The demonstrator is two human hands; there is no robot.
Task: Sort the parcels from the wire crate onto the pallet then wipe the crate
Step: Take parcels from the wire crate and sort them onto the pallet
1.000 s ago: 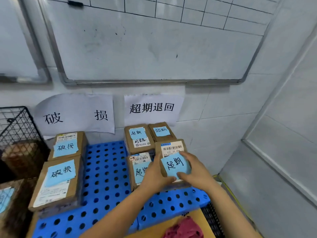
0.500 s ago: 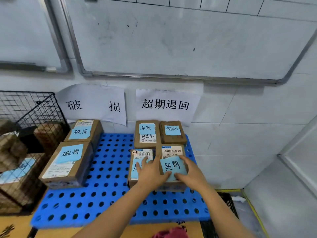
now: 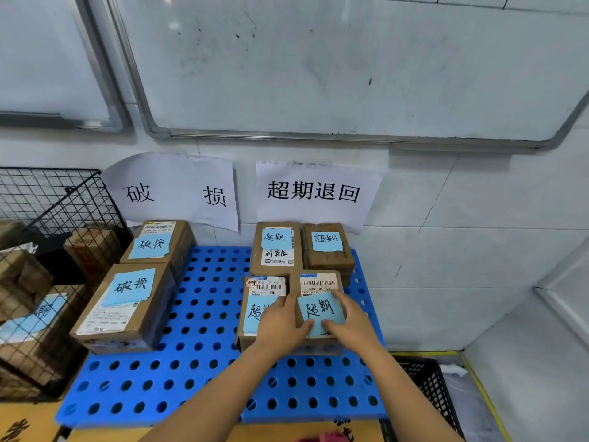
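The small brown cardboard parcel with a blue note (image 3: 319, 283), gripped by both hands a second ago, now sits on the blue perforated plastic pallet (image 3: 204, 314), with the left hand (image 3: 282, 325) and right hand (image 3: 349, 320) resting flat on it, so I judge the parcels (image 3: 30, 277) in the black wire crate (image 3: 67, 199) come next.

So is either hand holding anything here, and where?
Front right parcel, sitting on the pallet: left hand on its left edge, right hand on its right edge, thumbs on the blue note.

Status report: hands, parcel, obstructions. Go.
Hands: left hand, right hand open, flat on front-right parcel. It sits on pallet, overdue side, snug against neighbour parcel. Crate not empty.
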